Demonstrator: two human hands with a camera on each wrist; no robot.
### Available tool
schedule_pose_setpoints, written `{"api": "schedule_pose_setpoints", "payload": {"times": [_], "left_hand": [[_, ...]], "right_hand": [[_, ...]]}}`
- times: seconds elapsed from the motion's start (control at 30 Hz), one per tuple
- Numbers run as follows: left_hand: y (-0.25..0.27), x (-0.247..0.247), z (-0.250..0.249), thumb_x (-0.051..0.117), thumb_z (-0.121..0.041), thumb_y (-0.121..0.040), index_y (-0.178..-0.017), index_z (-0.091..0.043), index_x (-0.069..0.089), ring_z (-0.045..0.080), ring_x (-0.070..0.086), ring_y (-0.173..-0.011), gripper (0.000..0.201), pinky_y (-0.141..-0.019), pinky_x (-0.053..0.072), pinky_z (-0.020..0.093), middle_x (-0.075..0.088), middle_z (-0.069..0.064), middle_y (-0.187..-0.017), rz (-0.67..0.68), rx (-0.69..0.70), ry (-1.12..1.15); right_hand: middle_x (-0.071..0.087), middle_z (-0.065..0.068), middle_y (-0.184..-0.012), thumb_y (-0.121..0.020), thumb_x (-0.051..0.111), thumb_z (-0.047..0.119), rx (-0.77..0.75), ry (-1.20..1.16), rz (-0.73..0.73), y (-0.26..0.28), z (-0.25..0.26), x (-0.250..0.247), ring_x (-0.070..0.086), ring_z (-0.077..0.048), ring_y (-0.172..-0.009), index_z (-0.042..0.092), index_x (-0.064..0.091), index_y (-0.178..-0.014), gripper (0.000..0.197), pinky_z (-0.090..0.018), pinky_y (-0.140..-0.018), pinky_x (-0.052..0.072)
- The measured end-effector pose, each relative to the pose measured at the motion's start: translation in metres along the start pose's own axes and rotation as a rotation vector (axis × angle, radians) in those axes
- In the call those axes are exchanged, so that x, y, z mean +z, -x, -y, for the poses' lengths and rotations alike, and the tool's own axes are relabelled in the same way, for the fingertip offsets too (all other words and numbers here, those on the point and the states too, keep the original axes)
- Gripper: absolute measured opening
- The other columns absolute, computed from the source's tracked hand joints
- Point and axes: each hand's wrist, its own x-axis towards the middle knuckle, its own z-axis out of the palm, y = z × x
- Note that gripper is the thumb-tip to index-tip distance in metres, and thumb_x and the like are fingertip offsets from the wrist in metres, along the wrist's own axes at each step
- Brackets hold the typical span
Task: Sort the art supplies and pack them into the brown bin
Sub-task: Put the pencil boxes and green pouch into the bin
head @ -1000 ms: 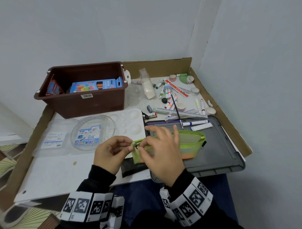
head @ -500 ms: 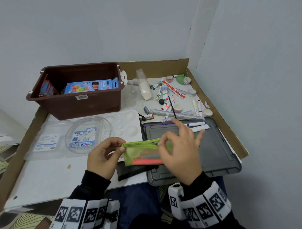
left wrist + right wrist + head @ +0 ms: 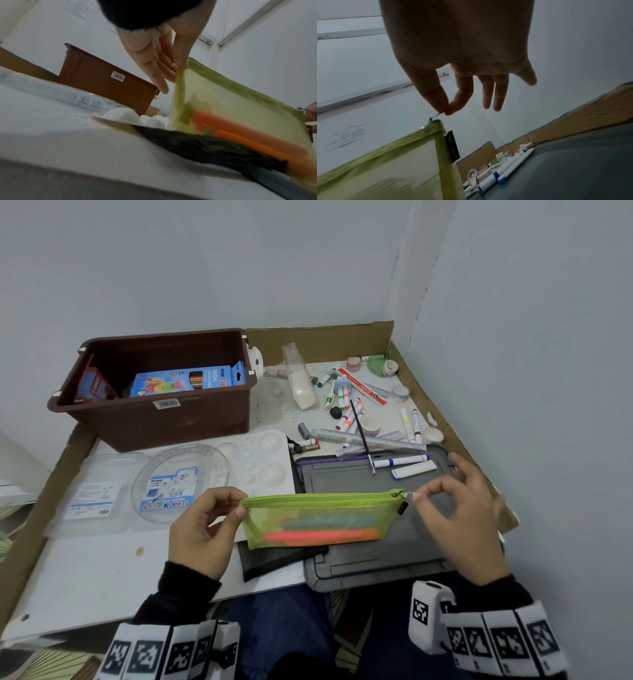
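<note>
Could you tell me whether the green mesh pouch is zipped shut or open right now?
Shut: the zipper pull sits at the green pouch's far end, pinched by the right hand.

A white board [image 3: 85, 573] edged with brown cardboard [image 3: 329, 340] carries everything. At its back left stands the brown bin [image 3: 164, 422], with a clear round case [image 3: 181, 484] and a white paint palette [image 3: 263, 460] in front. A grey lid [image 3: 376, 559] lies at the right, loose markers [image 3: 349, 412] and a ruler [image 3: 370, 440] behind it.
</note>
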Motion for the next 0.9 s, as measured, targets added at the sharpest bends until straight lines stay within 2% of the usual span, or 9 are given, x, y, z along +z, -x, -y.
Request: {"api": "schedule_pose_setpoints", "payload": {"times": [0.07, 0.13, 0.2, 0.33, 0.47, 0.53, 0.67, 0.8, 0.9], "left_hand": [[0.000, 0.001, -0.001, 0.058, 0.011, -0.081, -0.080, -0.022, 0.060, -0.004, 0.060, -0.071, 0.033, -0.063, 0.046, 0.005, 0.066, -0.012, -0.076, 0.001, 0.008, -0.006], [-0.001, 0.000, -0.002, 0.057, 0.013, -0.081, -0.080, -0.022, 0.059, -0.004, 0.060, -0.071, 0.034, -0.063, 0.046, 0.005, 0.064, -0.009, -0.080, 0.005, 0.014, -0.005], [-0.002, 0.001, -0.003, 0.056, 0.013, -0.081, -0.080, -0.020, 0.059, -0.004, 0.060, -0.071, 0.034, -0.064, 0.045, 0.004, 0.063, -0.006, -0.082, 0.009, 0.013, -0.009], [-0.002, 0.000, -0.006, 0.059, 0.012, -0.081, -0.082, -0.021, 0.059, -0.003, 0.060, -0.073, 0.032, -0.067, 0.046, 0.005, 0.062, -0.004, -0.084, 0.039, 0.034, -0.026], [0.000, -0.001, -0.013, 0.062, -0.023, -0.074, -0.091, -0.029, 0.062, 0.001, 0.061, -0.087, 0.018, -0.081, 0.046, 0.010, 0.066, -0.007, -0.092, 0.115, 0.100, -0.108], [0.000, 0.001, -0.016, 0.064, -0.029, -0.074, -0.086, -0.031, 0.064, 0.001, 0.060, -0.087, 0.012, -0.081, 0.046, 0.013, 0.065, -0.013, -0.094, 0.118, 0.161, -0.187], [-0.003, 0.002, -0.012, 0.071, 0.000, -0.076, -0.075, -0.030, 0.064, 0.000, 0.059, -0.080, 0.031, -0.076, 0.046, 0.013, 0.064, -0.015, -0.089, 0.067, 0.203, -0.271], [-0.005, -0.003, -0.010, 0.072, 0.004, -0.073, -0.073, -0.022, 0.066, 0.000, 0.059, -0.080, 0.027, -0.076, 0.046, 0.013, 0.064, -0.015, -0.091, 0.080, 0.211, -0.310], [-0.009, -0.002, -0.012, 0.072, 0.004, -0.073, -0.072, -0.015, 0.067, -0.002, 0.059, -0.080, 0.019, -0.075, 0.044, 0.007, 0.063, -0.017, -0.093, 0.096, 0.245, -0.336]], "right_hand": [[0.048, 0.010, -0.125, -0.075, 0.069, 0.010, -0.012, -0.116, 0.029, 0.001, -0.003, 0.002, 0.042, -0.013, -0.125, 0.027, 0.054, -0.060, 0.027, -0.051, -0.110, 0.020], [0.050, 0.014, -0.115, -0.076, 0.066, 0.008, -0.004, -0.213, 0.045, 0.002, -0.005, 0.004, 0.042, -0.007, -0.124, 0.024, 0.055, -0.062, 0.024, -0.038, -0.104, 0.028], [0.052, 0.013, -0.115, -0.078, 0.063, 0.006, 0.012, -0.264, 0.052, 0.002, -0.008, 0.006, 0.044, -0.006, -0.120, 0.024, 0.056, -0.063, 0.024, -0.024, -0.095, 0.027], [0.058, 0.008, -0.113, -0.079, 0.060, 0.003, 0.008, -0.356, 0.076, 0.000, -0.013, 0.012, 0.050, -0.007, -0.113, 0.023, 0.056, -0.065, 0.025, -0.026, -0.096, 0.032], [0.059, 0.016, -0.108, -0.085, 0.054, 0.007, -0.008, -0.425, 0.129, 0.002, -0.010, 0.017, 0.051, 0.000, -0.110, 0.020, 0.053, -0.066, 0.023, -0.020, -0.090, 0.035], [0.060, 0.017, -0.103, -0.088, 0.053, 0.008, -0.026, -0.412, 0.111, 0.002, -0.008, 0.019, 0.053, 0.000, -0.103, 0.020, 0.050, -0.063, 0.029, -0.013, -0.086, 0.035], [0.059, 0.007, -0.093, -0.091, 0.053, 0.008, -0.061, -0.320, 0.066, 0.001, -0.009, 0.019, 0.053, 0.001, -0.094, 0.021, 0.054, -0.065, 0.029, -0.001, -0.079, 0.033], [0.055, 0.001, -0.101, -0.091, 0.054, 0.013, -0.039, -0.262, 0.085, -0.004, -0.015, 0.014, 0.052, -0.008, -0.097, 0.025, 0.054, -0.064, 0.029, 0.002, -0.079, 0.029], [0.054, 0.002, -0.100, -0.090, 0.055, 0.014, -0.022, -0.242, 0.067, -0.007, -0.020, 0.014, 0.051, -0.005, -0.094, 0.022, 0.057, -0.064, 0.027, 0.003, -0.077, 0.029]]}}
